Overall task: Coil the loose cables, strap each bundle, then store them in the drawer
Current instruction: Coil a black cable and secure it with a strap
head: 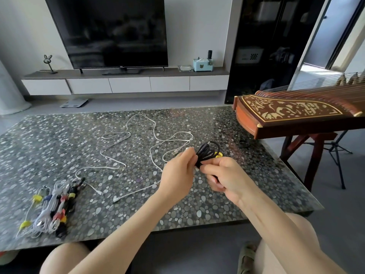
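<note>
**Several bundles (53,204) strapped, one black cable (206,153) in hand**

Several bundles lay heaped at the near left corner of the table (49,145), each banded in colour. None had been stored, and the drawers (128,85) beyond the table's far edge stood shut. White cables (126,133) sprawled loose across the table's middle, not yet coiled. Above the table's right half, both hands held the black cable, already coiled, with a yellow strap (218,154) showing at its far side. The left hand (178,171) pinched the coil between curled fingers and thumb. The right hand (227,178), fingers curled tight, gripped its lower end. I judged the strapping was under way, with the white cables and all the storing left.
</note>
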A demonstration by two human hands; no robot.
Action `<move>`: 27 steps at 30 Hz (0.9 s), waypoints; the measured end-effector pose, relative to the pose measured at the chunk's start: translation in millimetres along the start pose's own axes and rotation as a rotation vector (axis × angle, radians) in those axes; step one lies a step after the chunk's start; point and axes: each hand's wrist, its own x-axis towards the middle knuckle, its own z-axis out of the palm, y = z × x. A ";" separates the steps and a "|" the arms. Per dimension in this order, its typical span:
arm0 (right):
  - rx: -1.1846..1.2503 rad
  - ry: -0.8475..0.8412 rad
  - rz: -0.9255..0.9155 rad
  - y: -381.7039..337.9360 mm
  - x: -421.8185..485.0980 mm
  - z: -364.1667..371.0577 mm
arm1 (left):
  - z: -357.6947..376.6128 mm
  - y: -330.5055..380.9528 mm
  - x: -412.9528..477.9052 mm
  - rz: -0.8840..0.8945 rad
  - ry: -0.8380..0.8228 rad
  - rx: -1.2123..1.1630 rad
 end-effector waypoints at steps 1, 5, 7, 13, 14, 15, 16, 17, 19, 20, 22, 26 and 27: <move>-0.032 0.016 -0.023 -0.5 0.4 1.8 | 1.6 0.7 2.9 -0.039 0.044 0.018; -0.095 0.086 -0.118 -0.6 1.3 2.6 | 5.4 3.3 15.2 -0.130 0.044 -0.041; -0.072 0.082 -0.128 0.7 0.2 -1.1 | 6.0 3.4 18.0 -0.146 -0.001 -0.121; 0.085 -0.030 -0.109 1.1 -0.3 -15.0 | 3.3 2.8 12.0 -0.434 -0.172 -0.704; 0.119 -0.047 -0.100 1.8 0.6 -16.0 | 2.2 2.8 9.7 -0.455 -0.220 -0.765; 0.146 -0.061 -0.093 2.0 0.7 -16.3 | 1.5 3.3 7.2 -0.455 -0.269 -0.800; 0.170 -0.072 -0.091 2.0 0.9 -16.1 | 0.2 4.3 5.6 -0.451 -0.310 -0.821; 0.192 -0.082 -0.089 2.3 0.9 -15.8 | -1.3 5.0 4.1 -0.457 -0.342 -0.836; 0.218 -0.100 -0.090 1.9 1.2 -16.1 | -5.1 5.7 2.7 -0.479 -0.387 -0.830; 0.217 -0.107 -0.094 1.3 1.0 -17.0 | -6.8 6.6 2.3 -0.485 -0.403 -0.830; 0.194 -0.118 -0.108 -0.2 0.7 -19.6 | -10.0 9.7 2.4 -0.495 -0.402 -0.876; 0.072 -0.120 -0.152 0.7 -3.4 -29.5 | -14.8 11.5 1.6 -0.421 -0.279 -0.811; 0.022 -0.109 -0.158 2.6 -5.6 -32.3 | -15.8 10.4 -0.1 -0.390 -0.259 -0.755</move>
